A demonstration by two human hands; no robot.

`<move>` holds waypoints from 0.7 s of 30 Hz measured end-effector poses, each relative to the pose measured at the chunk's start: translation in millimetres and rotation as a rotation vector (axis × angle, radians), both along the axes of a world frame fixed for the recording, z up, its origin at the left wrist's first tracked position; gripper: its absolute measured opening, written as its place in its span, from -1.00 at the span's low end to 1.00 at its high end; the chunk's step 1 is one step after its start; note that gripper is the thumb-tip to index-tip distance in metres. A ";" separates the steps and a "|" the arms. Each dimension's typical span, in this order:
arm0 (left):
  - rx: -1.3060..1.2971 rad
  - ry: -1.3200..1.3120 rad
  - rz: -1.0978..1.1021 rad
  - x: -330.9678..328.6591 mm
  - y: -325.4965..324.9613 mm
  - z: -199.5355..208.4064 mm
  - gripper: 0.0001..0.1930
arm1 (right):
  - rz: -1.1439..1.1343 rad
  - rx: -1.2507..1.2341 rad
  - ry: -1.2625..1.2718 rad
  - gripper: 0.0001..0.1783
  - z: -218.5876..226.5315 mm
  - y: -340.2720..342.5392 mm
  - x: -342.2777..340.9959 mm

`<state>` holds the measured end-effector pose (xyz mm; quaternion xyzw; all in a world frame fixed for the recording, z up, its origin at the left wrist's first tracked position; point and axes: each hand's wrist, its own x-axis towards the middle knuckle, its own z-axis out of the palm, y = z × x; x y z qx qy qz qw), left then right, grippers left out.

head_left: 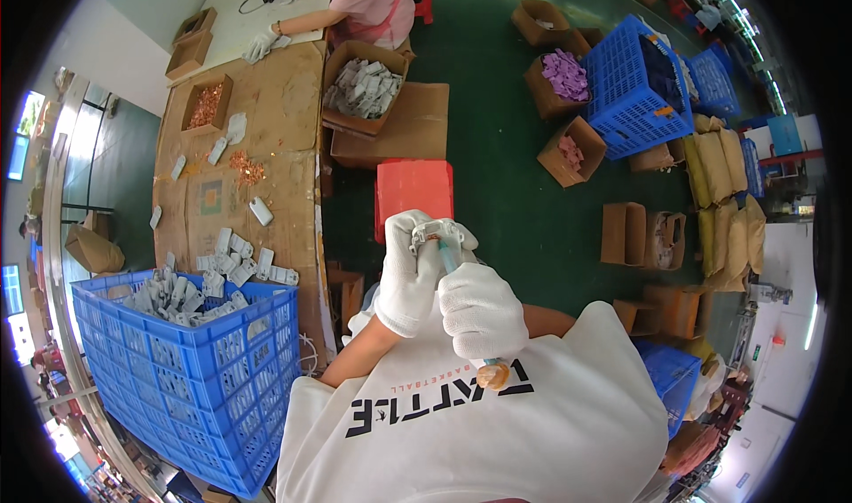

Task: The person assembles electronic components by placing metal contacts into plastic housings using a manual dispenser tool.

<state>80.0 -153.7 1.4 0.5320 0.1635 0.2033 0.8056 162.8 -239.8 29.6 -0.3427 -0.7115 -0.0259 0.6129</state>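
Both my hands wear white knit gloves and meet in front of my chest. My left hand grips a small white plastic housing, with a bit of copper-coloured metal showing inside it. My right hand is wrapped around a hand tool. Its teal front part points up into the housing, and its rounded tan end sticks out below my fist. The tool's tip is hidden at the housing, so its exact kind cannot be told.
At left, a cardboard-covered table bears loose white housings, copper pieces and a small box of them. A blue crate holds more housings. Beyond stand a red stool, a box of white parts and a seated co-worker.
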 end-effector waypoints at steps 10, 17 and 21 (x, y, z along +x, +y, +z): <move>0.076 0.045 0.041 14.5 -0.5 1.1 -0.76 | -0.044 0.029 0.036 -0.60 -9.9 9.9 4.8; -0.006 0.034 -0.008 14.6 -1.8 -8.4 -0.74 | -0.018 0.064 0.082 -0.76 -8.6 0.1 6.2; 0.046 -0.040 -0.022 11.4 -1.2 -24.1 -0.80 | 0.006 -0.008 0.076 -0.80 -7.5 -0.7 4.9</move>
